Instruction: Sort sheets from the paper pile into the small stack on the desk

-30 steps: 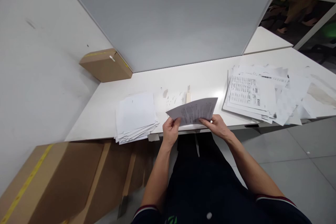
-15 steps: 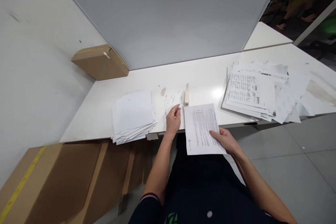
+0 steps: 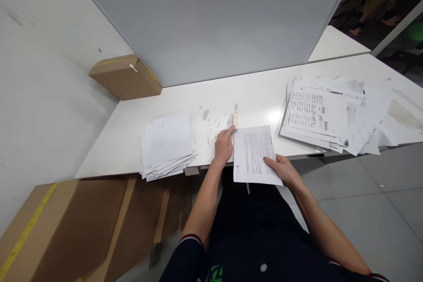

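1. Your right hand [image 3: 284, 171] pins the printed sheet [image 3: 254, 155] at the table edge [image 3: 132, 172]; the sheet overhangs and may slip.
2. Your left hand [image 3: 224, 146], fingers loosely curled, touches the stapler [image 3: 235, 120]; a careless nudge pushes it away.
3. The left paper stack [image 3: 168, 145] overhangs; avoid brushing it.

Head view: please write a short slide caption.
Right hand holds printed sheet; left hand reaches stapler.

printed sheet [image 3: 254, 155]: flat, overhanging table edge | stapler [image 3: 235, 120]: cream, probably lying flat, just beyond
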The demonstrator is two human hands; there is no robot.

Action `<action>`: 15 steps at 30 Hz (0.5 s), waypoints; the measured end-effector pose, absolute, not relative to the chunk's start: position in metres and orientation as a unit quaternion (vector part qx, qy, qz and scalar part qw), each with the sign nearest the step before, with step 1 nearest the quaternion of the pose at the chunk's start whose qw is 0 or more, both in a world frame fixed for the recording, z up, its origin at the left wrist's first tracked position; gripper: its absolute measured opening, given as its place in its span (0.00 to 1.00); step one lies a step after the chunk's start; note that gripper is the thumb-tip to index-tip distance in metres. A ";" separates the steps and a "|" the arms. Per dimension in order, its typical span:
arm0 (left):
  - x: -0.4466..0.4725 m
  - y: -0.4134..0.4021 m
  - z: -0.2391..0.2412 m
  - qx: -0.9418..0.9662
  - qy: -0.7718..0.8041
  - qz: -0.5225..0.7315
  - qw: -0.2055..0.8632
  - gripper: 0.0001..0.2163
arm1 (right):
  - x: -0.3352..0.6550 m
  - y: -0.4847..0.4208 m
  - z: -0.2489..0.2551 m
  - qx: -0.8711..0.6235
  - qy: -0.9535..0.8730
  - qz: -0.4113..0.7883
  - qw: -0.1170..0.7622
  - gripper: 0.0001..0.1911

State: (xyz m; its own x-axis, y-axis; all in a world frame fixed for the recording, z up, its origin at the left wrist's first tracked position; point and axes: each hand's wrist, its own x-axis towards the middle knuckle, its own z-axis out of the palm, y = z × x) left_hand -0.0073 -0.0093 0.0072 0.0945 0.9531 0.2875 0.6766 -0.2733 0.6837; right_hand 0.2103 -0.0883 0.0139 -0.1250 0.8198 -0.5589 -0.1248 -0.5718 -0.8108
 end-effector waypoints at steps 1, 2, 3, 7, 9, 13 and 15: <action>-0.008 -0.009 0.007 0.714 0.568 0.359 0.196 0.22 | 0.210 -0.088 0.015 -0.563 -0.312 0.683 0.346 0.16; -0.008 -0.009 0.006 0.714 0.565 0.363 0.196 0.22 | 0.210 -0.087 0.015 -0.562 -0.315 0.682 0.345 0.16; -0.008 -0.009 0.004 0.714 0.564 0.367 0.193 0.22 | 0.209 -0.087 0.016 -0.562 -0.319 0.681 0.345 0.16; -0.007 -0.007 -0.001 0.711 0.572 0.373 0.169 0.23 | 0.206 -0.086 0.022 -0.561 -0.331 0.677 0.341 0.16; -0.007 -0.007 -0.002 0.714 0.575 0.366 0.159 0.23 | 0.206 -0.087 0.027 -0.570 -0.331 0.671 0.340 0.15; -0.005 -0.013 0.000 0.726 0.570 0.360 0.139 0.22 | 0.222 -0.083 0.039 -0.618 -0.326 0.617 0.362 0.13; -0.005 -0.021 0.003 0.727 0.561 0.376 0.125 0.20 | 0.239 -0.077 0.045 -0.643 -0.321 0.567 0.402 0.13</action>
State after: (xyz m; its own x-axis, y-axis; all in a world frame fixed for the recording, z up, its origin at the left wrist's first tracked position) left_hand -0.0046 -0.0215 0.0028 0.0872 0.9097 0.4061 0.7223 -0.3385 0.6031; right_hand 0.2393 -0.0767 0.0454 0.1508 0.8692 -0.4709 -0.0429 -0.4702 -0.8815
